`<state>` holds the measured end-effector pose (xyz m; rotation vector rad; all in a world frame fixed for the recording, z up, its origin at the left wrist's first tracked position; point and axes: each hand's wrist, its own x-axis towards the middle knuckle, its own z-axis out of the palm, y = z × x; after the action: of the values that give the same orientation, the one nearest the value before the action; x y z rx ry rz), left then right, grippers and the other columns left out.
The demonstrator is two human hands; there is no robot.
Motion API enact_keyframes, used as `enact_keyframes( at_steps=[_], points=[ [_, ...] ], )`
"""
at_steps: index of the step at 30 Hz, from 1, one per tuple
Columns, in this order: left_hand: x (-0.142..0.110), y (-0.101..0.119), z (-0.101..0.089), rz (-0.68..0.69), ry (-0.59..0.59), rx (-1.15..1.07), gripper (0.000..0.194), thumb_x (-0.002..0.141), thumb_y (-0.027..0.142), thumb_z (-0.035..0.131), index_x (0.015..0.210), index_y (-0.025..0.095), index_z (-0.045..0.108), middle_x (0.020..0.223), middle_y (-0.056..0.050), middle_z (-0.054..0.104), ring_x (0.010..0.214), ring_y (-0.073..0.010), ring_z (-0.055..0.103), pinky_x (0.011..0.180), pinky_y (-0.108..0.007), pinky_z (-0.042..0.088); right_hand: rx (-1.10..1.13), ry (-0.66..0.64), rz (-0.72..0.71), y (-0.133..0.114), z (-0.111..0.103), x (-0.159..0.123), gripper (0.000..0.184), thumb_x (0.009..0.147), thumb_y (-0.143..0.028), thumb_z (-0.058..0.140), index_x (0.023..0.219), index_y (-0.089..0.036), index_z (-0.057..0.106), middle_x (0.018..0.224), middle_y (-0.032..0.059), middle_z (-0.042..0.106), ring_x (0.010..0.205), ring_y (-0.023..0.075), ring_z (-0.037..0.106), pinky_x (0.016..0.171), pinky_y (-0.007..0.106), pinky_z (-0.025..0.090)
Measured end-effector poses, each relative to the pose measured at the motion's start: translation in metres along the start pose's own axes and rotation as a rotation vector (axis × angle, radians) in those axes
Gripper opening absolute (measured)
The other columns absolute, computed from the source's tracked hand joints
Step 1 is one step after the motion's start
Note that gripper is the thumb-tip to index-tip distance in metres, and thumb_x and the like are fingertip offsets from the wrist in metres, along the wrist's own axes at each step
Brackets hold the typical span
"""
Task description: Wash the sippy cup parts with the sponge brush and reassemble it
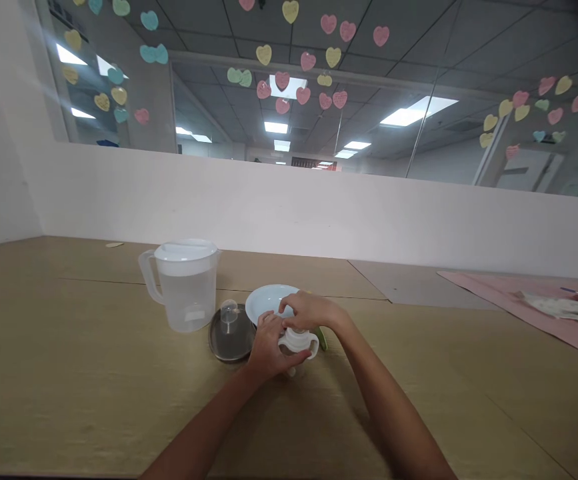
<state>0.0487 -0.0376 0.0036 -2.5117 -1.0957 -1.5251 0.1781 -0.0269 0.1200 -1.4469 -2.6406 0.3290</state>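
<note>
Both hands, left hand (267,350) and right hand (305,311), close fingers around a white handled cup (299,343); bare table (93,373) lies open leftward.

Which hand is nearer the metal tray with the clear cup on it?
Left. The left hand grips a white handled cup right beside the metal tray. The right hand sits on the cup's top, farther from the tray.
</note>
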Motion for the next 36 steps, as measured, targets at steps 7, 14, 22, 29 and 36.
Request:
enact_keyframes(
  at_steps=[7, 14, 22, 29, 36],
  points=[
    [-0.002, 0.0, -0.005, 0.023, -0.016, 0.06, 0.037, 0.064, 0.05, 0.064, 0.084, 0.019, 0.06, 0.075, -0.005, 0.062, 0.078, -0.0228, 0.057, 0.1, -0.05, 0.028, -0.04, 0.363, 0.205, 0.012, 0.034, -0.018, 0.046, 0.073, -0.061, 0.05, 0.076, -0.018, 0.064, 0.068, 0.0072, 0.064, 0.067, 0.0194, 0.058, 0.057, 0.025, 0.035],
    [0.001, -0.005, -0.01, 0.041, -0.061, -0.033, 0.053, 0.061, 0.046, 0.067, 0.107, 0.021, 0.057, 0.089, -0.005, 0.066, 0.087, -0.0239, 0.057, 0.1, -0.048, 0.027, 0.205, 0.778, -0.182, 0.043, 0.096, -0.016, 0.041, 0.085, -0.046, 0.04, 0.106, -0.015, 0.057, 0.097, 0.0096, 0.063, 0.088, 0.0191, 0.057, 0.078, 0.03, 0.043],
    [0.01, -0.066, -0.036, -0.476, 0.418, 0.086, 0.022, 0.08, 0.022, 0.04, 0.099, 0.018, 0.052, 0.098, -0.008, 0.059, 0.094, -0.023, 0.054, 0.088, -0.038, 0.04, 0.235, 0.857, -0.311, 0.051, 0.119, -0.015, 0.052, 0.083, -0.046, 0.043, 0.124, -0.014, 0.043, 0.11, 0.0134, 0.056, 0.104, 0.0253, 0.05, 0.09, 0.04, 0.039],
    [0.006, -0.096, -0.042, -0.535, -0.026, 0.506, 0.03, 0.067, 0.003, 0.046, 0.094, 0.015, 0.049, 0.098, -0.01, 0.053, 0.102, -0.0259, 0.049, 0.087, -0.037, 0.04, 0.239, 0.876, -0.304, 0.046, 0.121, -0.014, 0.044, 0.084, -0.045, 0.041, 0.113, -0.014, 0.052, 0.095, 0.0109, 0.058, 0.093, 0.0246, 0.05, 0.085, 0.041, 0.038],
    [0.009, -0.08, -0.043, -0.593, -0.088, 0.653, 0.036, 0.068, 0.004, 0.052, 0.102, 0.015, 0.046, 0.1, -0.009, 0.05, 0.091, -0.0217, 0.053, 0.078, -0.032, 0.043, 0.2, 0.972, -0.34, 0.054, 0.132, -0.006, 0.042, 0.085, -0.046, 0.041, 0.109, -0.014, 0.054, 0.098, 0.0119, 0.062, 0.093, 0.0257, 0.053, 0.092, 0.05, 0.035]
  ],
)
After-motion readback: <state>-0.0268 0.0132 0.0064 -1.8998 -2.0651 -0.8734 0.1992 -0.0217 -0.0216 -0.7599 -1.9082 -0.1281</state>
